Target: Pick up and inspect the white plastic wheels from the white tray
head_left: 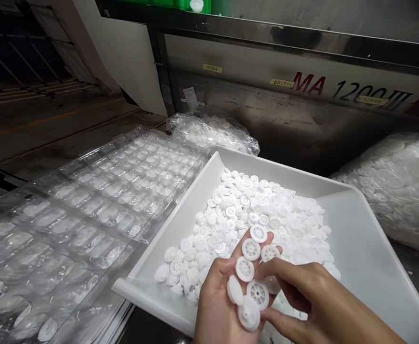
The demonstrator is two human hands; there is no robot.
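My left hand (216, 301) is palm up and cupped under several white plastic gears (251, 249), round and spoked, spread over the palm and fingers. My right hand (315, 291) reaches in from the right, its thumb and forefinger curled about a spoked white gear (258, 294) on the left palm. Another gear (249, 313) lies at the heel of the left hand, its toothed rim showing. Both hands are over the near part of a light grey scoop-shaped tray (356, 229), which holds a heap of similar gears (266, 200). The right hand's remaining fingers are partly hidden.
A stack of clear plastic blister trays (87, 205) stands to the left, touching or near the grey tray. Behind lies a clear bag of white parts (212, 131); a larger bag (402, 186) is at right. A machine panel (266, 102) closes off the back.
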